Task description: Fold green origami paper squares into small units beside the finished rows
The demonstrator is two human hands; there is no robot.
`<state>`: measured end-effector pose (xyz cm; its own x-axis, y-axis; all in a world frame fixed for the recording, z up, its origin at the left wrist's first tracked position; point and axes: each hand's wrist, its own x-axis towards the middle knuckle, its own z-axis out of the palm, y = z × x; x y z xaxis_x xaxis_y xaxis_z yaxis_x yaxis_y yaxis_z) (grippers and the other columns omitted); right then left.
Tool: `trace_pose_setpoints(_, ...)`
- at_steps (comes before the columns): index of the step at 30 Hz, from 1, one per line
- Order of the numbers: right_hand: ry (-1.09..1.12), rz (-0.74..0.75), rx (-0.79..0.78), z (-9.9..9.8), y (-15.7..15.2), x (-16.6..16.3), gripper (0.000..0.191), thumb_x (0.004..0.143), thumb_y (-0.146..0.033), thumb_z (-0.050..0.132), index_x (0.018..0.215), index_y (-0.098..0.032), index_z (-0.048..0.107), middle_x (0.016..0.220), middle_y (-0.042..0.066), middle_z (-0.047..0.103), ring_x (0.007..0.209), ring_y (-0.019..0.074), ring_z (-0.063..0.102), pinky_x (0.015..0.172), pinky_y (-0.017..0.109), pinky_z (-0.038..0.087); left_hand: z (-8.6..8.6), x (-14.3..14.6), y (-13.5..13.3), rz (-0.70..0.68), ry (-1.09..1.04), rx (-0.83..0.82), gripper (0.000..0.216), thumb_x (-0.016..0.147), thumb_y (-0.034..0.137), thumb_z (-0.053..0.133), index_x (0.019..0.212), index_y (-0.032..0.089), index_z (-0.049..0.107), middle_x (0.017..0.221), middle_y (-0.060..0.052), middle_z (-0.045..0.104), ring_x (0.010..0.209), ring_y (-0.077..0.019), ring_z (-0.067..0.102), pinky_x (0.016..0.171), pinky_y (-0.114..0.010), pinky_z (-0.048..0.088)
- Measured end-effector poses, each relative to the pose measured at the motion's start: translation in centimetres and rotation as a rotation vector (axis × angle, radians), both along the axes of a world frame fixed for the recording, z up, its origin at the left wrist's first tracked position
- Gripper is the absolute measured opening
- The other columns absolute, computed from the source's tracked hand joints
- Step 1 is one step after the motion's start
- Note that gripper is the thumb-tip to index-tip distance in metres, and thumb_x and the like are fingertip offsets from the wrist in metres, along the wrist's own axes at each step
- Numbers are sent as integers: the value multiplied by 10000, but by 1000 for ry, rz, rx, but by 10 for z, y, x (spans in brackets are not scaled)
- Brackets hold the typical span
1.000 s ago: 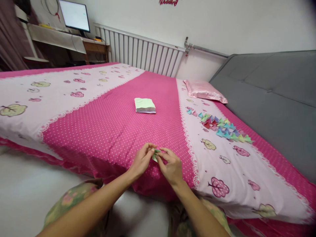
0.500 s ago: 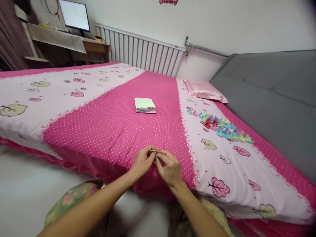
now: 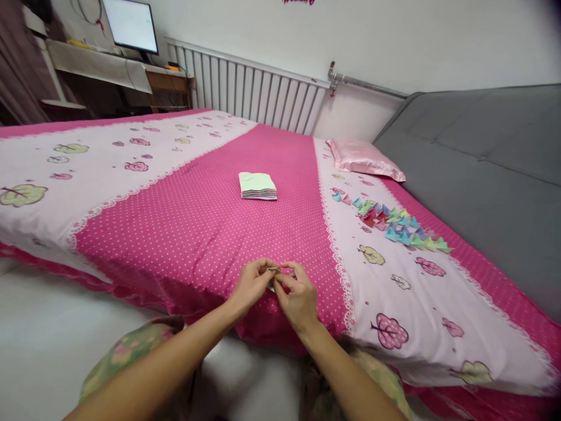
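Observation:
Over the near edge of the bed, my left hand and my right hand meet with a small folded piece of pale green paper pinched between them. Fingers cover most of the paper, so its folded shape is hard to make out. Farther back on the pink dotted cover lies a stack of square paper, its top sheet pale green. To the right, several small folded paper boats in many colours stand in rows on the white strip of the bedspread.
A pink satin pillow lies near the grey padded headboard. Behind the bed are a white radiator and a pipe. A desk with a monitor stands at the far left.
My right index finger has lifted and bent away from the paper, and the right hand has shifted slightly left. The stack and the boats stay put.

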<state>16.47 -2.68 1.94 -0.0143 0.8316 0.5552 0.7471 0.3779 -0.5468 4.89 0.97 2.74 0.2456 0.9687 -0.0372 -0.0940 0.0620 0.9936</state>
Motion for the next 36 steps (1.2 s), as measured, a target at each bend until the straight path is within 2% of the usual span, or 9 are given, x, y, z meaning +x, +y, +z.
trace_pose_setpoints(4, 86, -11, -30, 3, 0, -1, 178, 748, -172, 522, 800, -232, 682, 953, 60, 588, 788, 167, 573, 680, 284, 482, 4, -1, -2, -48, -36, -35, 119, 684, 179, 520, 775, 136, 582, 658, -8, 587, 591, -116, 544, 559, -224, 411)
trace_pose_setpoints(7, 214, -89, -88, 6, 1, 0, 128, 716, -193, 560, 696, -199, 686, 881, 68, 597, 748, 167, 580, 638, 271, 483, 9, 0, -6, -58, -104, -112, 242, 678, 146, 518, 919, 167, 526, 778, -11, 609, 711, -130, 576, 658, -248, 432)
trace_pose_setpoints(10, 338, -187, -151, 8, 5, 2, 110, 685, -213, 591, 640, -176, 685, 829, 74, 611, 706, 168, 586, 588, 259, 477, 11, 5, -10, -77, -181, -176, 284, 670, 128, 533, 945, 178, 489, 865, -28, 617, 809, -143, 586, 732, -269, 434)
trace_pose_setpoints(14, 397, -246, -193, 7, 8, 4, 153, 702, -273, 589, 687, -168, 700, 797, 75, 634, 723, 181, 592, 650, 289, 475, 8, 10, -11, -107, -248, -169, 259, 698, 178, 569, 948, 169, 502, 909, -57, 625, 833, -156, 594, 787, -301, 432)
trace_pose_setpoints(16, 404, -222, -203, 6, 9, 4, 183, 721, -301, 578, 726, -167, 702, 800, 76, 639, 743, 182, 592, 683, 294, 474, 5, 10, -9, -108, -240, -154, 238, 719, 227, 571, 942, 160, 526, 899, -61, 627, 817, -157, 594, 765, -294, 442)
trace_pose_setpoints(19, 401, -143, -198, 6, 7, 1, 194, 739, -294, 561, 791, -164, 697, 827, 76, 636, 755, 173, 591, 682, 275, 477, 2, 7, -5, -75, -189, -154, 230, 717, 241, 572, 926, 146, 552, 847, -52, 622, 740, -142, 587, 652, -250, 457)
trace_pose_setpoints(25, 293, -73, -129, 11, 2, -4, 221, 749, -284, 549, 893, -161, 664, 860, 78, 628, 763, 176, 586, 702, 287, 474, 8, 0, -1, -13, -91, -177, 246, 703, 145, 509, 936, 129, 587, 656, 5, 562, 510, -69, 480, 464, -169, 372)
trace_pose_setpoints(31, 232, -2, -114, 14, -1, -5, 301, 752, -340, 568, 1003, -180, 619, 913, 79, 619, 826, 195, 574, 758, 331, 465, 12, -3, -1, -27, -107, -256, 190, 693, 142, 496, 835, 108, 617, 564, 20, 513, 419, -38, 390, 399, -151, 289)
trace_pose_setpoints(36, 294, 8, -19, 13, -1, -4, 199, 767, -279, 558, 928, -193, 636, 910, 63, 599, 796, 166, 566, 732, 300, 471, 9, -5, 2, -37, -106, -249, 150, 649, 126, 501, 747, 100, 612, 566, 8, 526, 455, -61, 441, 431, -165, 357)
